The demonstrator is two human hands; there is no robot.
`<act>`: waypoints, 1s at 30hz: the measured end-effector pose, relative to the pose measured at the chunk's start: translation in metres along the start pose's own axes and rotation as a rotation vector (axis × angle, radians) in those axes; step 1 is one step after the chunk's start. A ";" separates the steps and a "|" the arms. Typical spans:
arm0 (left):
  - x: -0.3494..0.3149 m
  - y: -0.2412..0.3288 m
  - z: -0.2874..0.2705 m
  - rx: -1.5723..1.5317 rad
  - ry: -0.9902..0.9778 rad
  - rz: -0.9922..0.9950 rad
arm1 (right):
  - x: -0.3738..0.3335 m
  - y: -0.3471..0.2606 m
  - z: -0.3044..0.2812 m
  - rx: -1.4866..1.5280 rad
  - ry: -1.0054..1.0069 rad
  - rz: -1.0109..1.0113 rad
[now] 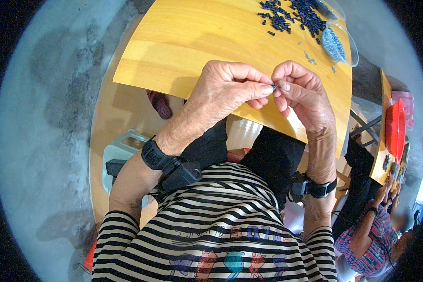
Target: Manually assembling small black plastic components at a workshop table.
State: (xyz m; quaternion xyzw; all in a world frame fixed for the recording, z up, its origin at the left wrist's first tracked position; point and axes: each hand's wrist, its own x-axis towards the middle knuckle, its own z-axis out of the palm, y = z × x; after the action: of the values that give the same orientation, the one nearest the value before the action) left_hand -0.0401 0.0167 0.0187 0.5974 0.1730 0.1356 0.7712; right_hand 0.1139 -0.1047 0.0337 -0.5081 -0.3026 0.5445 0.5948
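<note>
Above the near edge of the yellow wooden table, my two hands meet fingertip to fingertip. My left hand [228,87] pinches a small dark piece [275,88] between thumb and forefinger; most of it is hidden by the fingers. My right hand [308,94] is closed in a pinch at the other end of that piece, and what lies between its fingertips is too small to make out. Beyond the hands are several loose small silvery parts [309,57], a clear tub of silvery parts [333,44], and a pile of short black pieces [308,16].
A second clear container [333,8] stands at the table's far right corner. On the right, another person [369,230] sits at another table with a red basin [395,129]. A pale stool [122,150] stands at left, near the grey wall [56,117].
</note>
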 end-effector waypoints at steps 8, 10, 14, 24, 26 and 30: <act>0.000 -0.003 0.002 -0.116 0.010 -0.026 | -0.002 -0.004 0.007 -0.123 0.083 -0.021; 0.000 -0.004 0.001 -0.132 0.012 -0.033 | -0.003 -0.006 0.009 -0.168 0.097 -0.020; -0.001 -0.005 0.001 -0.173 -0.002 -0.042 | -0.003 -0.011 0.010 -0.211 0.105 0.002; -0.002 -0.002 -0.001 -0.330 -0.040 -0.144 | -0.006 0.003 0.011 -0.371 0.201 -0.185; -0.002 -0.001 0.000 -0.349 -0.045 -0.152 | -0.006 0.004 0.008 -0.355 0.196 -0.209; -0.003 0.002 0.002 -0.385 -0.038 -0.195 | -0.004 0.004 0.006 -0.318 0.164 -0.231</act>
State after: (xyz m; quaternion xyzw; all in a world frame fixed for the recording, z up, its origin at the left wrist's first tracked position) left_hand -0.0417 0.0140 0.0210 0.4221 0.1864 0.0795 0.8836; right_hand 0.1058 -0.1077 0.0323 -0.5998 -0.3917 0.3750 0.5884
